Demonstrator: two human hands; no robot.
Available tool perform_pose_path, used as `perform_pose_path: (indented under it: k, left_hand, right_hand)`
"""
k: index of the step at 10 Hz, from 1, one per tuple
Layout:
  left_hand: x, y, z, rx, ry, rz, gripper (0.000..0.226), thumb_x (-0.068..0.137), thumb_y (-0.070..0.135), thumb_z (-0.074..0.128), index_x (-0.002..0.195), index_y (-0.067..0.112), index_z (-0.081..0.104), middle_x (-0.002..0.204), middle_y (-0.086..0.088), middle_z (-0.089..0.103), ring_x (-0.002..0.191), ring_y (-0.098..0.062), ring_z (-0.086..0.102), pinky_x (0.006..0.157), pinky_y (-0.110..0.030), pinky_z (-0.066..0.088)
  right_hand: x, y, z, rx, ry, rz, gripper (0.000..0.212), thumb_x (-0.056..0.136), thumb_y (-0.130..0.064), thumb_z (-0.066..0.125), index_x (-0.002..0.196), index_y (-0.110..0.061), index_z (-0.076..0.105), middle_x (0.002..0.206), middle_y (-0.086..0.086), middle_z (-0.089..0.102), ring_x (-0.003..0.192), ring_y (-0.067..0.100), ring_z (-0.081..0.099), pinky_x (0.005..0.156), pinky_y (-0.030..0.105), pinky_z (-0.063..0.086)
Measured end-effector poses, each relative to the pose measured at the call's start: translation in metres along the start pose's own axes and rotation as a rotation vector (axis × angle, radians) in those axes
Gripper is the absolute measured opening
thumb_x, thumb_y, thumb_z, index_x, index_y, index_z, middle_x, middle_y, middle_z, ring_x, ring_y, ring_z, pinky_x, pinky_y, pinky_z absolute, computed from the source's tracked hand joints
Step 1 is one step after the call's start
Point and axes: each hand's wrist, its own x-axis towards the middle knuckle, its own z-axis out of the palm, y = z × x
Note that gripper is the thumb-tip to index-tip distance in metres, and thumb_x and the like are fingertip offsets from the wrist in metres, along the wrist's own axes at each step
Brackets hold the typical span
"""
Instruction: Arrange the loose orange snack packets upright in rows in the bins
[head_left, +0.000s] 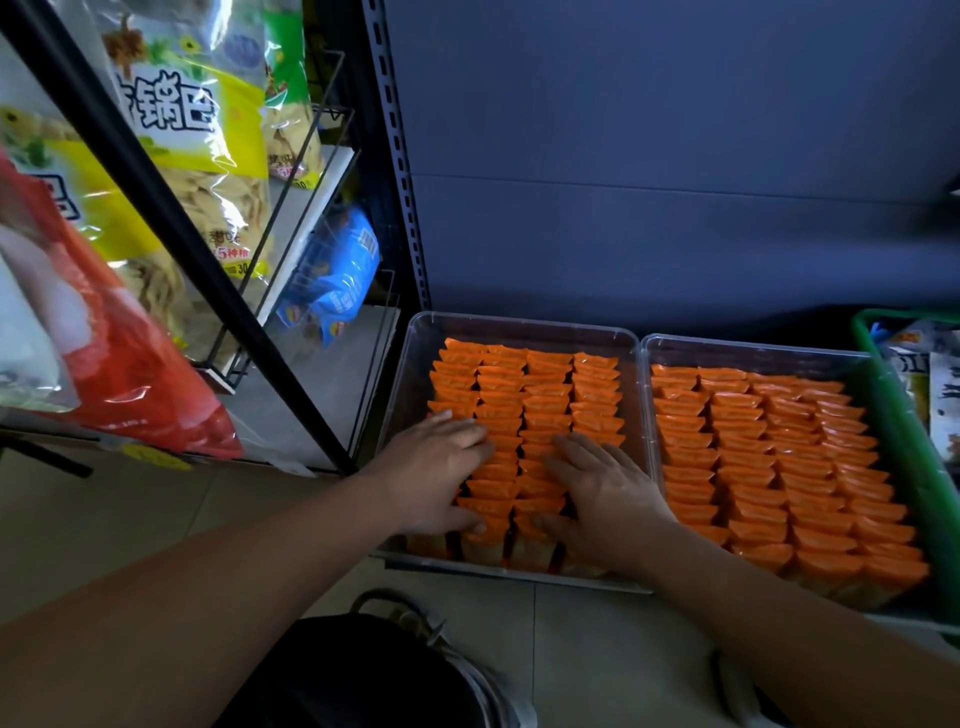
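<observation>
Two clear plastic bins stand side by side on the floor. The left bin (519, 325) and the right bin (753, 349) each hold several rows of orange snack packets (545, 384) standing upright. More orange packets (779, 457) fill the right bin. My left hand (436, 467) lies flat on the packets at the left bin's near left, fingers straight. My right hand (605, 493) lies flat on the packets at that bin's near right. Neither hand grips a packet.
A black wire rack (291, 218) with large snack bags (171, 130) stands at the left. A green basket (898, 395) with other packets sits right of the bins. A dark wall panel rises behind. My shoe (467, 670) is on the tiled floor below.
</observation>
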Motion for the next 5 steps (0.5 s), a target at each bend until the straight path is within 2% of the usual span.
perform_pose_path:
  k: [2, 3, 4, 5]
  left_hand:
    - [0.004, 0.001, 0.001, 0.021, -0.025, -0.005, 0.100, 0.086, 0.071, 0.066, 0.162, 0.016, 0.031, 0.172, -0.006, 0.021, 0.159, -0.024, 0.017, 0.129, -0.040, 0.002]
    - [0.004, 0.005, -0.009, -0.007, -0.056, -0.009, 0.099, 0.086, 0.069, 0.068, 0.161, 0.015, 0.033, 0.171, -0.007, 0.022, 0.158, -0.025, 0.018, 0.130, -0.042, 0.007]
    - [0.001, 0.006, -0.021, -0.077, -0.050, -0.034, 0.091, 0.085, 0.066, 0.070, 0.156, 0.017, 0.042, 0.156, -0.003, 0.044, 0.144, -0.025, 0.039, 0.122, -0.044, 0.032]
    - [-0.007, 0.013, -0.031, -0.113, -0.055, -0.113, 0.075, 0.089, 0.058, 0.070, 0.149, 0.021, 0.046, 0.138, 0.002, 0.054, 0.128, -0.023, 0.053, 0.099, -0.045, 0.052]
  right_hand:
    - [-0.001, -0.003, 0.000, -0.019, 0.005, 0.004, 0.081, 0.100, -0.066, 0.045, 0.165, -0.025, 0.019, 0.175, -0.001, 0.006, 0.161, 0.019, 0.000, 0.131, 0.045, 0.004]
    - [-0.006, -0.003, -0.009, -0.012, 0.000, -0.003, 0.078, 0.101, -0.064, 0.045, 0.164, -0.025, 0.024, 0.175, -0.001, 0.008, 0.161, 0.019, 0.002, 0.129, 0.043, 0.007]
    - [-0.015, -0.003, -0.026, 0.003, -0.004, 0.011, 0.071, 0.102, -0.063, 0.045, 0.161, -0.026, 0.031, 0.173, -0.001, 0.015, 0.160, 0.019, 0.012, 0.128, 0.042, 0.014]
    - [-0.033, 0.001, -0.041, -0.004, 0.014, 0.039, 0.061, 0.102, -0.061, 0.045, 0.154, -0.029, 0.041, 0.159, -0.003, 0.040, 0.144, 0.018, 0.041, 0.114, 0.039, 0.042]
